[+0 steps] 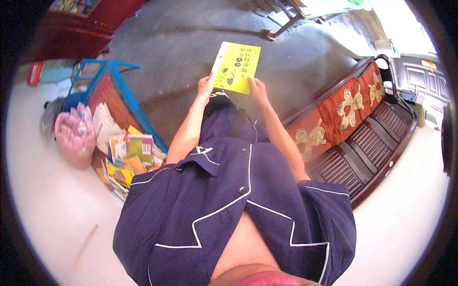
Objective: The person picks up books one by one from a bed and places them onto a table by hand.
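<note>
A yellow book (243,71) with dark Chinese characters and leaf drawings on its cover is held out in front of my body, closed, its white spine to the left. My left hand (205,86) grips the lower part of the spine side. On the lower right corner, my right hand (257,89) pinches the edge, with the thumb on the cover. The fingers behind the book are hidden. Below the book are my dark trousers and the dark floor.
To the left, a blue-framed bed (125,97) bears a pile of books and papers (138,148) and a pink bundle (76,133). A dark wooden bench (355,162) with an orange patterned cushion (350,102) stands right. A table leg (286,27) shows at the top.
</note>
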`<state>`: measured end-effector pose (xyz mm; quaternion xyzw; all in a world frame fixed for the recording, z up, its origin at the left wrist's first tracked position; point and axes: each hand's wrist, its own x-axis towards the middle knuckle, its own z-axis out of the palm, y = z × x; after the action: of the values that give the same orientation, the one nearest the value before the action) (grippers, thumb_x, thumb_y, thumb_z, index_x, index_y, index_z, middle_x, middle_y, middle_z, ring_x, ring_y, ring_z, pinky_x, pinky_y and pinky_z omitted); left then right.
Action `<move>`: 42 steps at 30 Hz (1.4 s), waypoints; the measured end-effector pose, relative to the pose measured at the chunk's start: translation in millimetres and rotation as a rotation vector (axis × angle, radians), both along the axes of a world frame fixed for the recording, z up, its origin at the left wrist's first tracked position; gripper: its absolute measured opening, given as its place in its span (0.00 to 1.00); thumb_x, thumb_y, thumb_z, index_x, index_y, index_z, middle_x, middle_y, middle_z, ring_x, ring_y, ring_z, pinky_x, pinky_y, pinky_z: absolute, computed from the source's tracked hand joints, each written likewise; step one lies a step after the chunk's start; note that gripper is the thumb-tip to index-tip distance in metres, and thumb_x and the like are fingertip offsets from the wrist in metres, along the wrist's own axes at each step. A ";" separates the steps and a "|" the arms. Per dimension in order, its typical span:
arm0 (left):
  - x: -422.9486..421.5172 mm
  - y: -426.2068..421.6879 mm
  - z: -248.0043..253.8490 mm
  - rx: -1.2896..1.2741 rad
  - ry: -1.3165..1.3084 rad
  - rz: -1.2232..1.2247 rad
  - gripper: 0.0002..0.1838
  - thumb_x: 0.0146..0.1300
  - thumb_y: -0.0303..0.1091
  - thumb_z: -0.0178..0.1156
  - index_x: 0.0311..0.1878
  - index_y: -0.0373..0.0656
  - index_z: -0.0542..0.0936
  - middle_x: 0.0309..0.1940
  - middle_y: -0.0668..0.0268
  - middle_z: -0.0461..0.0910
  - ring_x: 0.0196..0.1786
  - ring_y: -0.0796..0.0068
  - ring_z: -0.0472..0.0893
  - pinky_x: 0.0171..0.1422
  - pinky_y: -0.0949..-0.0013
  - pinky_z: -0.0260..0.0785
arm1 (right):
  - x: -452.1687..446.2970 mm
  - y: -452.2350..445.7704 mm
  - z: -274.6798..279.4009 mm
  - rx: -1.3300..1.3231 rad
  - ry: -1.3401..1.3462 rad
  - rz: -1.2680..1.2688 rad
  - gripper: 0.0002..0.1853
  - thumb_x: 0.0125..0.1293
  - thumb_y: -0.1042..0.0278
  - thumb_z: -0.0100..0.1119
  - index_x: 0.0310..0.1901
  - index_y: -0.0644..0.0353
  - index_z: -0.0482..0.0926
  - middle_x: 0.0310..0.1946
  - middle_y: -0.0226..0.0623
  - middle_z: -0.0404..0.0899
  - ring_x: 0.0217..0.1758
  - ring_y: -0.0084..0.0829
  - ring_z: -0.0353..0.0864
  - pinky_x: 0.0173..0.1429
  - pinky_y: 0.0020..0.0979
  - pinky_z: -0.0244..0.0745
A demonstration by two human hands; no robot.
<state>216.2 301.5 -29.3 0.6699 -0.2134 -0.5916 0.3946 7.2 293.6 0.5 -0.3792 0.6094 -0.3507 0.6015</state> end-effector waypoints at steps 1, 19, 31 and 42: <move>-4.4 -21.5 23.8 0.015 0.013 -0.029 0.27 0.64 0.53 0.51 0.40 0.32 0.80 0.31 0.63 0.82 0.33 0.78 0.79 0.39 0.73 0.70 | -0.1 -16.4 0.5 0.001 0.006 -0.029 0.17 0.67 0.58 0.49 0.37 0.66 0.78 0.24 0.26 0.75 0.23 0.16 0.67 0.27 0.22 0.62; -58.5 -273.9 10.3 -0.034 -0.095 -0.600 0.23 0.63 0.49 0.53 0.38 0.33 0.80 0.31 0.64 0.82 0.35 0.79 0.78 0.41 0.73 0.68 | -36.0 -163.1 -10.4 0.158 -0.019 -0.597 0.16 0.66 0.61 0.51 0.39 0.68 0.78 0.34 0.32 0.79 0.35 0.20 0.73 0.44 0.24 0.68; -145.8 -407.5 8.8 -0.122 -0.119 -0.661 0.20 0.63 0.46 0.54 0.37 0.34 0.79 0.29 0.66 0.80 0.32 0.80 0.77 0.37 0.73 0.69 | -122.3 -287.6 -18.3 0.178 -0.171 -0.622 0.18 0.67 0.60 0.47 0.45 0.71 0.75 0.39 0.38 0.78 0.40 0.24 0.75 0.45 0.26 0.69; -202.7 -481.4 17.3 -0.209 -0.176 -0.547 0.20 0.64 0.46 0.54 0.31 0.36 0.78 0.24 0.73 0.76 0.28 0.87 0.69 0.32 0.77 0.62 | -179.4 -382.8 -27.1 0.037 -0.284 -0.546 0.16 0.64 0.62 0.55 0.46 0.67 0.73 0.40 0.34 0.77 0.42 0.23 0.73 0.50 0.27 0.68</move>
<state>13.5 -179.9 -11.9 0.5921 -0.4790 -0.5904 0.2671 -172.2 -89.2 -26.5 -0.1378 0.6050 -0.5376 0.5710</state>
